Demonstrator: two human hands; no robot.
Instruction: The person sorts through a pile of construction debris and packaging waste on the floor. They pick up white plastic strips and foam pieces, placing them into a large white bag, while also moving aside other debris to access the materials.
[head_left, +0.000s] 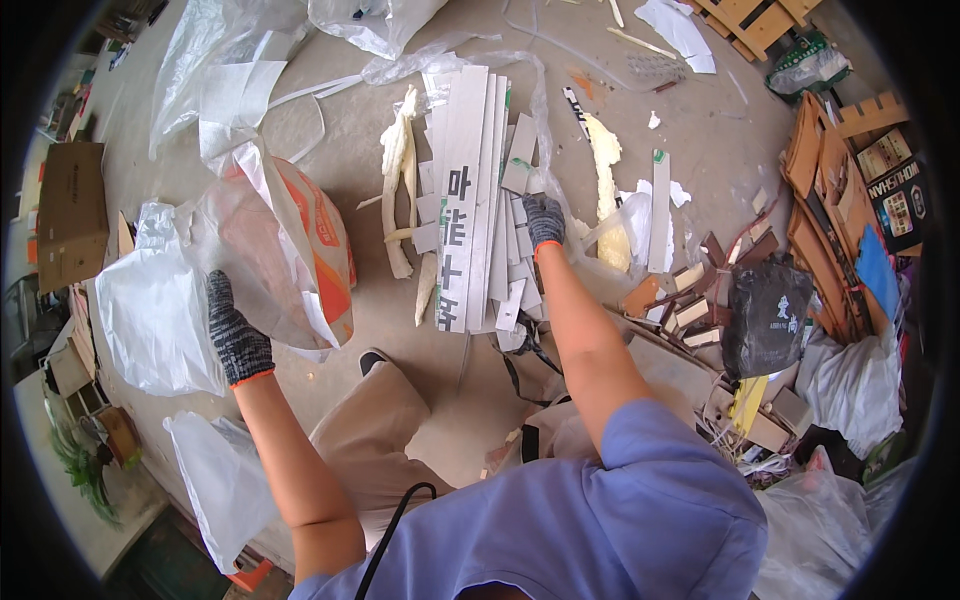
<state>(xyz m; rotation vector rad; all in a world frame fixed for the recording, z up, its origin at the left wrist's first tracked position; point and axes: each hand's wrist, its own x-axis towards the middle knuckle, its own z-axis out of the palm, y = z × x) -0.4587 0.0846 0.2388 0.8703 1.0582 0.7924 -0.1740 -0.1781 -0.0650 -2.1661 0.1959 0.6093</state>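
Observation:
My left hand (238, 330), in a dark grey knit glove with an orange cuff, is at the edge of a translucent white plastic sheet (154, 307). Its thumb side shows, but whether it grips the sheet is unclear. Right beside it stands a large orange and white printed sack (319, 225). In a matching glove, my right hand (544, 217) rests at the right side of a pile of grey cardboard strips (469, 202), near a short grey piece with a green mark (520, 154). Its fingers are curled down, and their tips are partly hidden.
Yellowish foam strips (397, 180) lie left of the pile, and another foam piece (611, 217) lies right of it. A black plastic bag (761, 322), brown scraps and flattened cardboard (817, 225) crowd the right. Clear plastic film (375, 22) lies ahead. A cardboard box (71, 217) stands far left.

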